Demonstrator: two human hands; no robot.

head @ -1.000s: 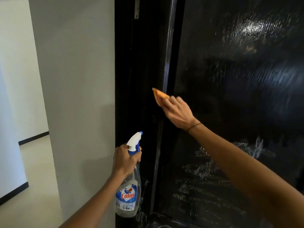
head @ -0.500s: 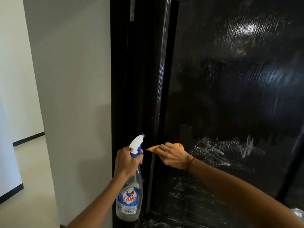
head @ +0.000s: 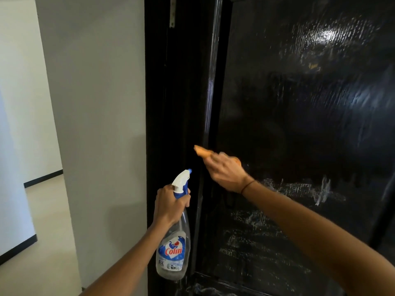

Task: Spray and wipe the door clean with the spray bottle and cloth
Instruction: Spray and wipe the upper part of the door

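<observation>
A glossy black door [head: 299, 107] fills the right of the view, with white spray streaks across its lower half. My right hand [head: 226, 174] holds an orange cloth [head: 203, 152] against the door's left edge, at mid height; the hand is blurred. My left hand [head: 171, 204] grips the neck of a clear spray bottle [head: 174, 248] with a white and blue trigger head, held upright in front of the black door frame [head: 171, 103], below and left of the cloth.
A grey wall [head: 98, 124] stands left of the frame. Further left a hallway with a pale floor [head: 44, 242] and a black skirting board opens up. A metal hinge plate [head: 172, 11] sits high on the frame.
My right hand with the cloth went down the door's left edge, then came back up part of the way. The bottle in my left hand stayed almost still.
</observation>
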